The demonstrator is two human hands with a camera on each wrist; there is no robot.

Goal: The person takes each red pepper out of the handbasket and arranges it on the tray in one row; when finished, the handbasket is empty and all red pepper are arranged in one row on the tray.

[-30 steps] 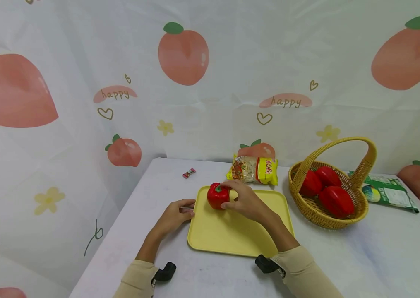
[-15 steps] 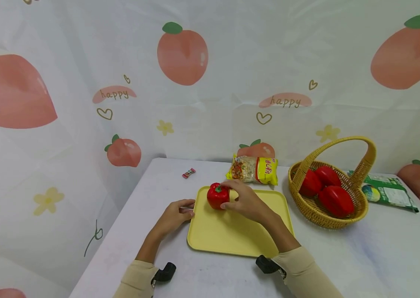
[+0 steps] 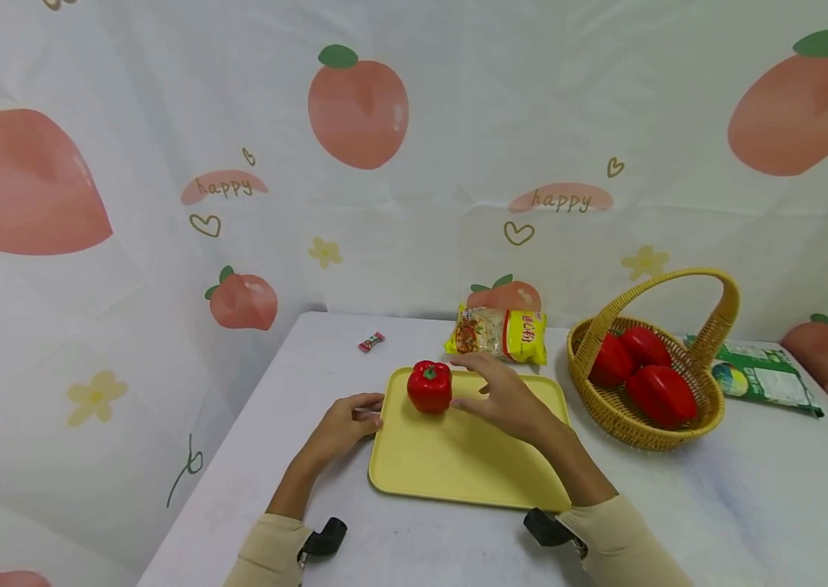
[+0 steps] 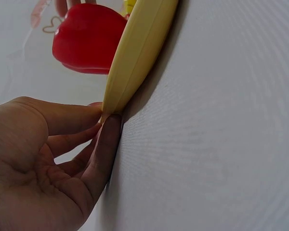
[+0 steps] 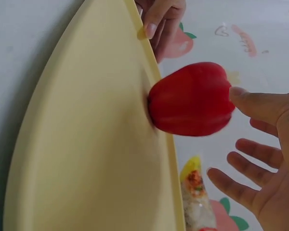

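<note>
A red bell pepper (image 3: 429, 387) with a green stem stands upright on the yellow tray (image 3: 472, 465), toward its far left corner. My left hand (image 3: 340, 425) pinches the tray's left rim; the left wrist view shows the thumb (image 4: 74, 118) over the edge and fingers below it. Just right of the pepper, my right hand (image 3: 505, 401) hovers over the tray with its fingers spread and nothing in its grasp. In the right wrist view the thumb tip (image 5: 239, 93) overlaps the pepper's top edge, while the other fingers stand apart from it.
A wicker basket (image 3: 648, 436) with a tall handle holds several red peppers (image 3: 663, 395) to the tray's right. Behind the tray lies a yellow food bag (image 3: 502, 334). A small red wrapped candy (image 3: 371, 342) is at back left, and a green packet (image 3: 766, 375) lies behind the basket.
My right hand has let go of the bell pepper and drawn back to the right, its fingers opening. The pepper stays on the tray, and my left hand keeps its place at the rim.
</note>
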